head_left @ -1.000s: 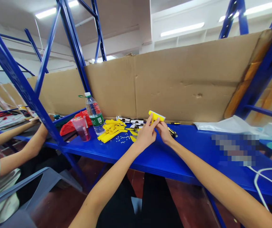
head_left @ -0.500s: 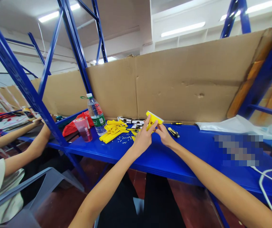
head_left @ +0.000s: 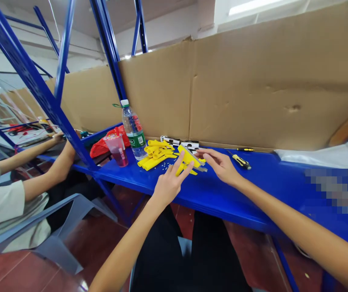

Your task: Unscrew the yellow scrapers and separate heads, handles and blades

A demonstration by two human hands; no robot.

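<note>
My left hand (head_left: pixel 168 183) grips a yellow scraper head (head_left: pixel 188 155) with a pale grey strip along its edge, the fingers spread around the near side of it. Close by on the right, my right hand (head_left: pixel 222 167) has its thumb and fingers apart at the piece's upper edge; whether the fingertips touch it I cannot make out. Yellow tubular handles (head_left: pixel 154 159) lie piled left of my left hand, with small scattered screws (head_left: pixel 165 165) beside them. Behind the held piece are white-and-black metal parts (head_left: pixel 188 144).
A water bottle (head_left: pixel 133 132) and a cup of red drink (head_left: pixel 117 151) stand at the left of the blue table (head_left: pixel 252 198). Yellow-black screwdrivers (head_left: pixel 241 161) lie to the right, near a white plastic bag (head_left: pixel 322 156). Another person's arm (head_left: pixel 52 170) is beyond the rack post.
The yellow scraper head has come lower and tilted, its edge strip now facing right. My right hand has drawn back from it and its fingers have opened. The camera view has tipped downward.
</note>
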